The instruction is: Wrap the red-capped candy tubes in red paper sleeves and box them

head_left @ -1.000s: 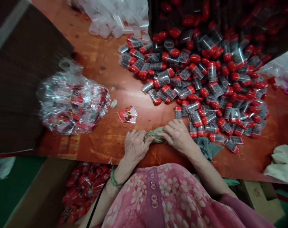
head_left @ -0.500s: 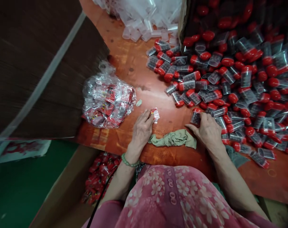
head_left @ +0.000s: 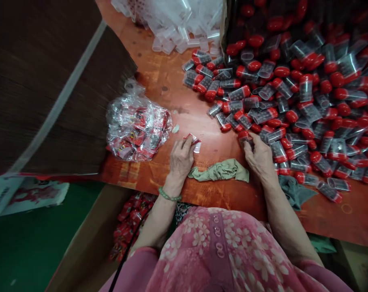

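Observation:
My left hand (head_left: 182, 158) is closed at the fingertips on a small, shiny red-and-white printed wrapper (head_left: 197, 147) on the tabletop. One red edge of the wrapper stands raised beside the fingers. My right hand (head_left: 259, 156) pinches a clear tube with a red end (head_left: 244, 137), at the near left edge of a big heap of similar red-ended tubes (head_left: 264, 115). The fingers hide part of that tube. Between the hands lies a crumpled light-green cloth (head_left: 222, 170).
A clear bag of red packets (head_left: 138, 129) sits left on the orange table (head_left: 159, 81). Translucent tubes (head_left: 174, 28) are piled at the back. A tall brown carton (head_left: 44, 89) blocks the far left. A box of red packets (head_left: 131, 219) stands below the edge. A dark cloth (head_left: 295, 191) lies right.
The wrapper's red edge has lifted and tilted under my left fingers. My right hand has moved slightly left and away from me, fingers closing around the red-ended tube. The view has shifted slightly.

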`<action>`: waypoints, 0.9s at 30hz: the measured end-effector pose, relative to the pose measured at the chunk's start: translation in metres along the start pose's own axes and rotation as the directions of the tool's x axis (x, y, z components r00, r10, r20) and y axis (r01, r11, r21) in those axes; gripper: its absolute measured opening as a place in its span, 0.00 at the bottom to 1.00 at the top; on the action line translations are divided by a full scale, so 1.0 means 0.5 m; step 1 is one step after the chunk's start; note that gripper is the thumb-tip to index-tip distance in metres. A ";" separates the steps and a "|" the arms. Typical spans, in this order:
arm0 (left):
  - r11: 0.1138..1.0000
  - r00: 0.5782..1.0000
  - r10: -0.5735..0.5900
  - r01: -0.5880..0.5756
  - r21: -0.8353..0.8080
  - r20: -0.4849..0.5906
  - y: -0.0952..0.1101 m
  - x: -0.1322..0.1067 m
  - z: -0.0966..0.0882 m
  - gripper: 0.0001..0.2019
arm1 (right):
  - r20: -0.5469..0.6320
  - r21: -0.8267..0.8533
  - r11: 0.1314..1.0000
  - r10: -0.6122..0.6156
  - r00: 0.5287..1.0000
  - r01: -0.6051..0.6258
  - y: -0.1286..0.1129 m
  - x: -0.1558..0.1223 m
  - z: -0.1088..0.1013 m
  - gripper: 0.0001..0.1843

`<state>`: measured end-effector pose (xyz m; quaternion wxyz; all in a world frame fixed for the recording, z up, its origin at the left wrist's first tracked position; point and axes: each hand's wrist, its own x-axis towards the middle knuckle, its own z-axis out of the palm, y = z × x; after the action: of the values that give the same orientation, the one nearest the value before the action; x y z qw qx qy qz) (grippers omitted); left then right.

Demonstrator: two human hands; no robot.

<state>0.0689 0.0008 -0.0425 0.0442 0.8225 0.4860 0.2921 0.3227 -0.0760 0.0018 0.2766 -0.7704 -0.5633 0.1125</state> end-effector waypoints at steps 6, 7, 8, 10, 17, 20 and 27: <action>0.997 0.997 -0.078 0.078 0.023 -0.007 -0.007 -0.004 -0.004 0.10 | -0.102 0.418 0.908 0.003 0.995 0.040 -0.010 -0.040 0.035 0.23; 0.996 0.996 -0.084 0.085 0.017 -0.025 -0.009 -0.002 -0.004 0.10 | -0.081 0.472 0.881 0.006 0.997 0.033 -0.022 -0.047 0.044 0.23; 0.996 0.995 -0.087 0.088 0.008 -0.040 -0.012 0.001 -0.005 0.10 | -0.046 0.518 0.855 0.002 0.999 0.022 -0.034 -0.053 0.053 0.24; 0.996 0.995 -0.082 0.080 -0.033 -0.049 -0.017 0.007 -0.006 0.11 | 0.023 0.574 0.819 -0.017 1.000 0.001 -0.057 -0.065 0.073 0.24; 0.973 0.995 -0.102 0.100 -0.209 0.001 -0.021 0.008 -0.024 0.14 | -0.005 0.467 0.882 -0.066 0.998 0.061 -0.082 -0.084 0.112 0.23; 0.968 0.993 -0.109 0.118 -0.222 0.050 -0.019 0.006 -0.032 0.13 | -0.016 0.440 0.896 -0.062 0.998 0.063 -0.081 -0.083 0.111 0.23; 0.925 0.983 -0.186 0.177 -0.337 0.005 -0.024 0.013 -0.032 0.08 | -0.003 0.425 0.903 -0.065 0.998 0.060 -0.083 -0.084 0.109 0.22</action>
<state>0.0535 0.0091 -0.0305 0.2041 0.7503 0.5036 0.3766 0.2485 -0.0897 -0.0259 0.4378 -0.6727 -0.5512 0.2279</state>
